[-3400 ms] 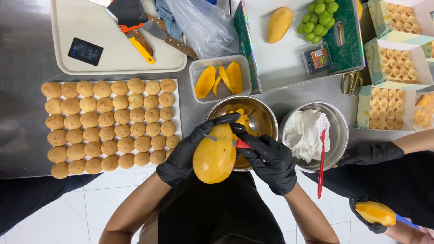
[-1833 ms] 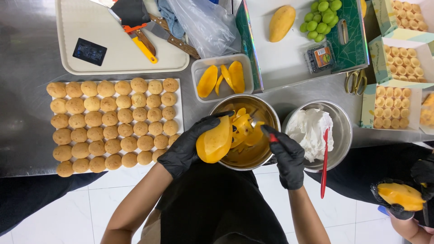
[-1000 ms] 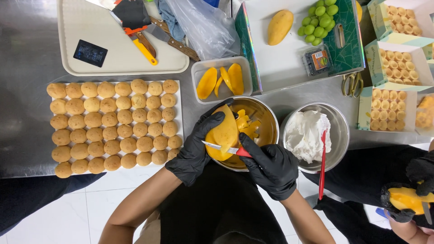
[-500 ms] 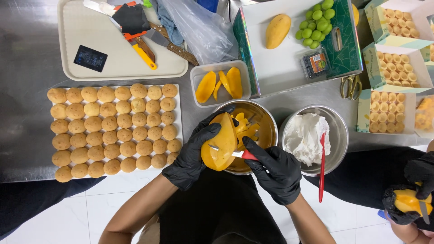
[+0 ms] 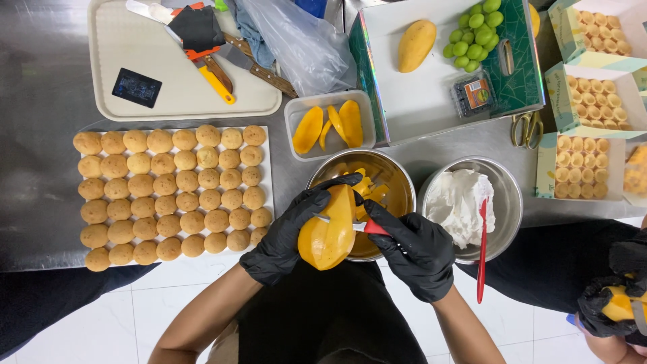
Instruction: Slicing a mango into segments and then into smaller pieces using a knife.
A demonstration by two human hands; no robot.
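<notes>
My left hand (image 5: 286, 232), in a black glove, grips a peeled yellow mango (image 5: 330, 229) over a steel bowl (image 5: 397, 180) that holds peel strips. My right hand (image 5: 414, 249), also gloved, holds a small red-handled knife (image 5: 367, 226) with its blade laid against the mango's side. Just behind the bowl, a clear plastic tub (image 5: 296, 111) contains several mango slices (image 5: 330, 127).
A white tray of several small round puffs (image 5: 168, 192) lies to the left. A second steel bowl of white cream (image 5: 461, 202) with a red spatula (image 5: 482, 253) stands right. A cutting tray with tools (image 5: 182, 87) and a box with a whole mango (image 5: 416, 44) and green grapes (image 5: 472, 30) sit behind. Another person's gloved hands (image 5: 617, 303) hold a mango at bottom right.
After my right hand pulled away from the mango, it returned, and the knife blade now rests against the fruit. My left hand has turned the mango slightly over the bowl.
</notes>
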